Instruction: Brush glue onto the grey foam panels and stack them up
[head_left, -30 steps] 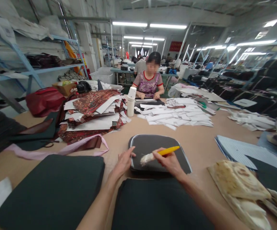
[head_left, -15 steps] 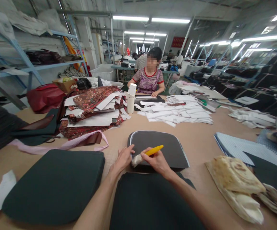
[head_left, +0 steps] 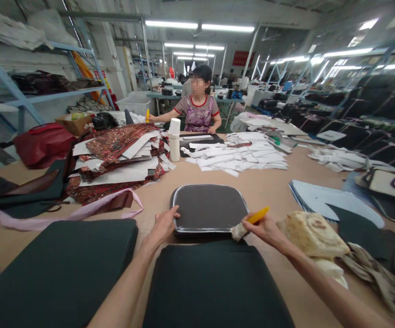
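A dark grey panel (head_left: 211,207) with rounded upper corners lies at the centre, seemingly on top of a stack. A whitish wet-looking line follows its edges, now along the near edge too. My left hand (head_left: 165,224) rests its outstretched fingers on the panel's left edge. In my right hand (head_left: 268,230) is a brush (head_left: 259,214) with a yellow handle, gripped between thumb and fingers. Its pale bristles touch the near right corner of the panel. Just in front lies a stack of dark green pieces (head_left: 211,282), and another green stack (head_left: 64,264) is at the left.
Patterned red-brown pieces (head_left: 115,159) are piled beyond my left hand, beside a white bottle-like container (head_left: 174,146). White strips (head_left: 238,155) lie farther back. A yellowish crusted pouch (head_left: 311,234) is by my right forearm. A co-worker (head_left: 199,105) sits opposite, one arm stretched sideways.
My right hand has carried the brush from the panel's near left corner rightward to its near right corner, leaving a white line. The co-worker's arm has reached out sideways, and the view has shifted.
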Action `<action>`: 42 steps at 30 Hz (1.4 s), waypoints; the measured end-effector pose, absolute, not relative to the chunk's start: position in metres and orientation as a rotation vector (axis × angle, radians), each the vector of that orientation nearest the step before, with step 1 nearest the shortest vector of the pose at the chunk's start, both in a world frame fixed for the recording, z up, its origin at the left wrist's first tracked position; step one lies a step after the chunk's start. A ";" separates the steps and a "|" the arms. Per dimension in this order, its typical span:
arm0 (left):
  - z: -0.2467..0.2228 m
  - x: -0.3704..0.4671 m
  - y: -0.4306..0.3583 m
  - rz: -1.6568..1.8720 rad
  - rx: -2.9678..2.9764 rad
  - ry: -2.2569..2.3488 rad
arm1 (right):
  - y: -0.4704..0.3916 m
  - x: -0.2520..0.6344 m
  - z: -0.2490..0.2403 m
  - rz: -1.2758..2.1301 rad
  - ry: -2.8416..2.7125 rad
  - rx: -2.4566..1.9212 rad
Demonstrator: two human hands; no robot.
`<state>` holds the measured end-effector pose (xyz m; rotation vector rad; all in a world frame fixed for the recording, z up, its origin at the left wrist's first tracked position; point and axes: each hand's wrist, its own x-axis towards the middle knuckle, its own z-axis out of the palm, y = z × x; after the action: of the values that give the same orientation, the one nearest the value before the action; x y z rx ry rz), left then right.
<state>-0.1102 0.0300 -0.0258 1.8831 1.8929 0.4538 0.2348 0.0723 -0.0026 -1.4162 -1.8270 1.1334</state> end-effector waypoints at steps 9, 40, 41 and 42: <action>-0.004 0.000 0.035 0.317 2.123 1.751 | 0.066 0.314 0.022 0.725 -1.688 -1.647; 0.142 -0.021 0.008 1.012 2.284 1.644 | 0.085 0.280 0.055 0.333 -1.876 -1.124; 0.149 -0.022 -0.002 1.029 2.304 1.641 | 0.083 0.278 0.057 0.356 -1.865 -1.123; 0.155 -0.023 -0.011 1.041 2.317 1.642 | 0.080 0.277 0.059 0.393 -1.857 -1.122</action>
<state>-0.0230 -0.0114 0.1555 2.3169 1.6424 1.0407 0.2768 0.0802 0.0587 -1.1222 -1.8566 0.3934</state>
